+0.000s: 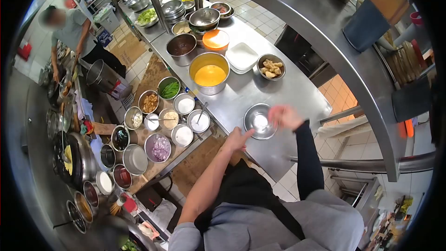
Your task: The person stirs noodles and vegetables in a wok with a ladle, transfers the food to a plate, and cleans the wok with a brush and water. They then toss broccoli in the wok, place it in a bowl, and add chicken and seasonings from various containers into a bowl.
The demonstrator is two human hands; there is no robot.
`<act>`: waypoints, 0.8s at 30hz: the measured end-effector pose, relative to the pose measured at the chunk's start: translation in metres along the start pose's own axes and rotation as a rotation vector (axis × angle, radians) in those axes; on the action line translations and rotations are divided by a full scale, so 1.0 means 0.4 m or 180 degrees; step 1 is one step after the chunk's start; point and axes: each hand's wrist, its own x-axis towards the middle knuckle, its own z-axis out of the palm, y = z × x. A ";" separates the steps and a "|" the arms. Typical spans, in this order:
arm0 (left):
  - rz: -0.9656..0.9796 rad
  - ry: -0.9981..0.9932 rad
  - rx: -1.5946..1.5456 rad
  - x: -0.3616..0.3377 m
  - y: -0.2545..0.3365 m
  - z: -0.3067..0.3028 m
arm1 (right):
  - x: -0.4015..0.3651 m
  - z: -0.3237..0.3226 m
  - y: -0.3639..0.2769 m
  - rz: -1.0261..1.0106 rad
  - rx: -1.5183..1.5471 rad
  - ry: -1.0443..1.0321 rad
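Note:
A small shiny metal bowl (260,120) rests near the front edge of the steel table, with a bright reflection inside it. My left hand (237,139) is at the bowl's near left rim, thumb side against it and the other fingers curled. Over the right rim is my right hand (287,118), smeared by motion, so its fingers cannot be made out. Behind the bowl stands another metal bowl holding pale yellow-brown chunks (271,69). A stack of white square dishes (242,57) sits to its left.
A large pot of orange-yellow liquid (209,75) and an orange container (215,40) stand farther back. Several ingredient containers, including chopped purple onion (160,148), fill the left counter. A steel shelf (297,7) arches overhead at right. Another person (74,32) works at the far left.

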 end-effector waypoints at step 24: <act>0.0755 0.1167 -0.2484 -0.518 -0.354 -0.314 | 0.064 0.407 0.107 -0.0188 0.0939 0.1017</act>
